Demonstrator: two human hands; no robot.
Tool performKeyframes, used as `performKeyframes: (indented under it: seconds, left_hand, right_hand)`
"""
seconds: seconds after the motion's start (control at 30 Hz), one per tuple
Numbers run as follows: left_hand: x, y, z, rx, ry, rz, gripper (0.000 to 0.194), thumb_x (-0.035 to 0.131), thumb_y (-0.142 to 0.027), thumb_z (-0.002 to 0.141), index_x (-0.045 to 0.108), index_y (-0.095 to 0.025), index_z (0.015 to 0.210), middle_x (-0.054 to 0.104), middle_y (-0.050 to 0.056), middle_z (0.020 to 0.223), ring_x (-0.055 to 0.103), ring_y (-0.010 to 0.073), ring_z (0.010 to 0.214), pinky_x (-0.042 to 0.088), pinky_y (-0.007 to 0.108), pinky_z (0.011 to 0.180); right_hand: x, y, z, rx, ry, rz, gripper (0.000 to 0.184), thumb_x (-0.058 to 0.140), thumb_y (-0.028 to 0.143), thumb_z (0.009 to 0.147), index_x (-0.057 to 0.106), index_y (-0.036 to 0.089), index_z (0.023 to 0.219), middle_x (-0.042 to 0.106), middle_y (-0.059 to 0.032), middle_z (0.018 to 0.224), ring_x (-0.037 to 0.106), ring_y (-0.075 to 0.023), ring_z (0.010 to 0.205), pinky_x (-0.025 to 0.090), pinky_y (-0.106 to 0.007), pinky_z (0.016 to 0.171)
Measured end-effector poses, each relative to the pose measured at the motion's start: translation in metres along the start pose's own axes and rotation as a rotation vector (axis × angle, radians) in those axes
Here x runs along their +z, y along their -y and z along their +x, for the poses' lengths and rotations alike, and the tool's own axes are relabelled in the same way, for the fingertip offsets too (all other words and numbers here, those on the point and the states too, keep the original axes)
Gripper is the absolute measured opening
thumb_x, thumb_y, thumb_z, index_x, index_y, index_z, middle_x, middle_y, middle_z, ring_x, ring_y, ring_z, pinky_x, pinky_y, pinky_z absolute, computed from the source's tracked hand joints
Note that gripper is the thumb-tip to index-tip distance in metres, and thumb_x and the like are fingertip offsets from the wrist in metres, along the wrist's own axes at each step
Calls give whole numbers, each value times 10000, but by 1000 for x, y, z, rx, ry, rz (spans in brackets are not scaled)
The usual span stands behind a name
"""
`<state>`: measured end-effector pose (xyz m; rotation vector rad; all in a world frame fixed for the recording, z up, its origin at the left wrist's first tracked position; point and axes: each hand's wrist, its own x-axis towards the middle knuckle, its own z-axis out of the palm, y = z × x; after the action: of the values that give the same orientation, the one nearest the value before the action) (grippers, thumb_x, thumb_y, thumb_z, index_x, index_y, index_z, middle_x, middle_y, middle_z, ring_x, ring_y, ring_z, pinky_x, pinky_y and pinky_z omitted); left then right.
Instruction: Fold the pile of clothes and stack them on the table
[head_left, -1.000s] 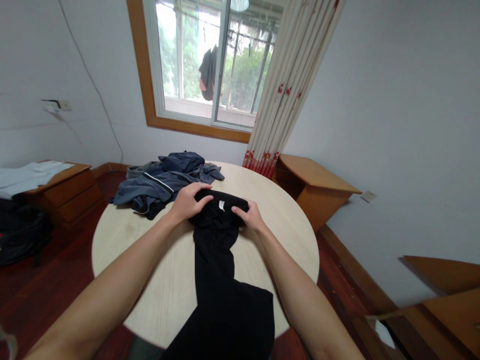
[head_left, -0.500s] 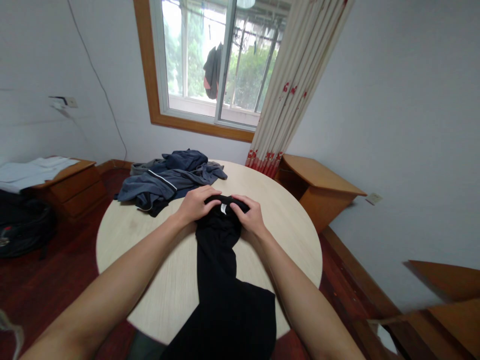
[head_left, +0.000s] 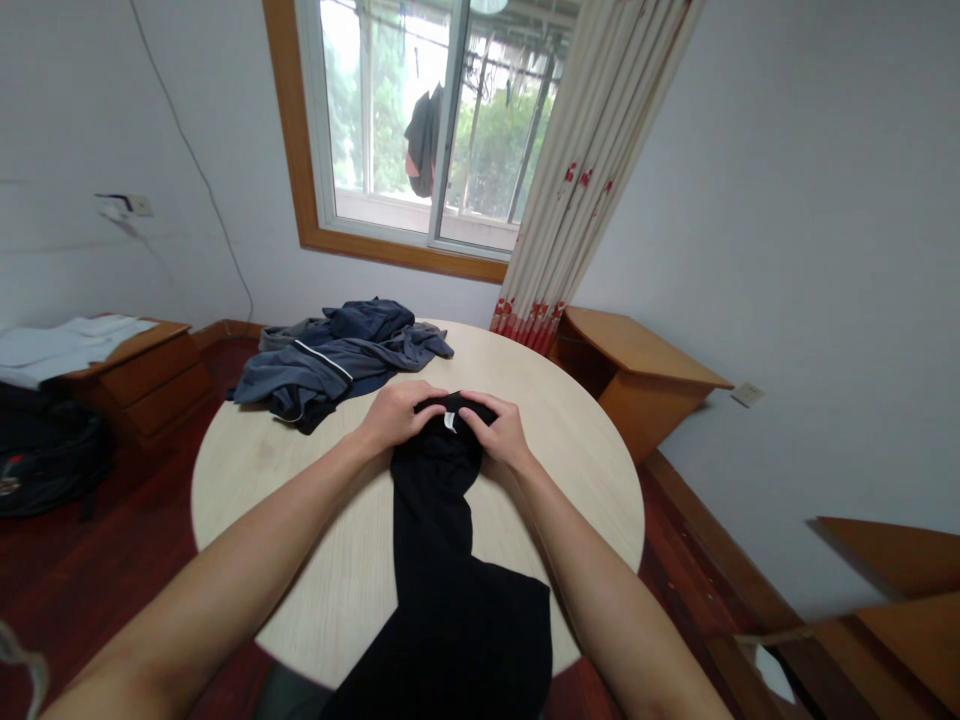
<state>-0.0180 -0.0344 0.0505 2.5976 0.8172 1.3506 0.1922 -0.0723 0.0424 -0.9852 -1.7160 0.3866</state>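
A black garment (head_left: 435, 510) lies lengthwise on the round, pale wooden table (head_left: 337, 560), its near part spreading wide and running over the front edge. Whether it is a shirt or trousers I cannot tell. At its far end, a small white label (head_left: 450, 421) shows inside the bunched edge. My left hand (head_left: 401, 412) grips that edge left of the label, thumb on the inner side and fingers over the outside. On the label's other side, my right hand (head_left: 501, 428) pinches the same edge in a similar way.
A heap of dark blue and grey clothes (head_left: 330, 365) sits at the table's back left. Behind the table are a window and a patterned curtain (head_left: 581, 180). A wooden cabinet (head_left: 637, 355) stands to the right, a drawer unit (head_left: 150, 375) and black backpack (head_left: 49, 450) to the left.
My left hand has shifted slightly toward me and to the right, closer to my right hand. The garment's far edge between the hands has changed shape a little.
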Motion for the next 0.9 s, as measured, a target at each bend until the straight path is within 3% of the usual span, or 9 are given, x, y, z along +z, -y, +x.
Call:
performKeyframes:
  seconds: [0.9]
  left_hand:
    - [-3, -2, 1, -14, 9, -3, 188, 606, -343, 896, 752, -231, 937, 755, 51, 921, 688, 217, 864, 505, 329, 798]
  right_hand:
    - [-1, -1, 1, 4, 1, 0, 228, 657, 377, 826, 755, 211, 947, 760, -74, 990, 700, -242, 932, 528, -392, 906]
